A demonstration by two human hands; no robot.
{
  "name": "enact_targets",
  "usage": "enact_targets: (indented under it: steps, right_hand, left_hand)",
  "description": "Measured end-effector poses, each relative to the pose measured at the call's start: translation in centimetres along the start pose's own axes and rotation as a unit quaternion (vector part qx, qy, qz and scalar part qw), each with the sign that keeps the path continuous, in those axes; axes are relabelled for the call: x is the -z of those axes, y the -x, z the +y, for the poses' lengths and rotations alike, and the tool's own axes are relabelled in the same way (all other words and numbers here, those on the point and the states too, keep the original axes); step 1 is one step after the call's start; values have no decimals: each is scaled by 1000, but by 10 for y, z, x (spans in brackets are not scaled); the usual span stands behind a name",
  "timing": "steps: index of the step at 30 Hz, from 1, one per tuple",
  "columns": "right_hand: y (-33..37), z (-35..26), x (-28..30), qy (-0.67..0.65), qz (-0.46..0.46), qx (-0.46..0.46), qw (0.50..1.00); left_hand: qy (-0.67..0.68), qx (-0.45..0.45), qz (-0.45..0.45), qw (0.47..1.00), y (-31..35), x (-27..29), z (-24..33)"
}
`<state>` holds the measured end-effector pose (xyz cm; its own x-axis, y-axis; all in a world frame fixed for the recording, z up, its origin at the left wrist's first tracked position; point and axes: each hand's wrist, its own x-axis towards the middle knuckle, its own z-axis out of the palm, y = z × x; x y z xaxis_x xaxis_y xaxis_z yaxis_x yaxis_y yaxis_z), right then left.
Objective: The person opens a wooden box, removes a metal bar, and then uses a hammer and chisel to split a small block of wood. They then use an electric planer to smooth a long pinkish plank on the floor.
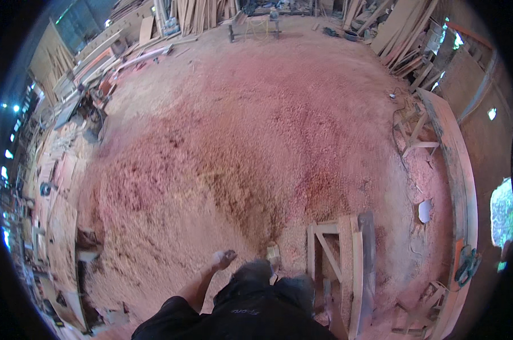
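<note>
My left hand (225,259) is held out in front of my left side, above the shavings, with its fingers curled in and nothing showing in them. My right hand is out of sight. Just ahead of my dark trousers (255,271) stands a pale, wood-coloured block-like piece (273,253); its kind cannot be made out. Under and before me, a thick layer of reddish and tan wood shavings (233,187) covers the floor, heaped and uneven.
A wooden frame (327,258) with a diagonal brace stands close on my right. Further right runs a long bench (457,170) with a green tool (467,265) on it. Boards (404,34) lean at the far right. A low bench (255,29) stands far ahead; a panel (62,243) lies left.
</note>
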<state>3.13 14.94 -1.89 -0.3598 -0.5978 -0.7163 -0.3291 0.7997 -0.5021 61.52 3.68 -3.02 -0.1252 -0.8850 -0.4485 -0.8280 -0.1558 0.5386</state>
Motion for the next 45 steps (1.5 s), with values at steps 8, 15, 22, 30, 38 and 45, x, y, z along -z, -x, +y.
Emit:
enact_targets:
  steps: [8,15,22,30,38,45]
  right_hand:
    - [-99,-152,24,-63,35,-84,994]
    - [-289,-342,86,-78,65,-41,994]
    - [-497,-529,176,-48,104,24,993]
    - [-705,-892,243,19,64,159,985]
    - [-764,-1053,177,114,-107,148,977]
    - [-839,-1264,117,160,-161,181,957]
  left_hand:
    - [115,168,147,968,-180,177,86]
    - [-336,-169,79,923,-336,121,95]
    - [66,120,-171,976,-413,111,155]
    - [188,269,-157,931,-616,146,229]
    - [69,133,-123,981,-912,351,306]
    - [174,187,189,948,-1067,546,309]
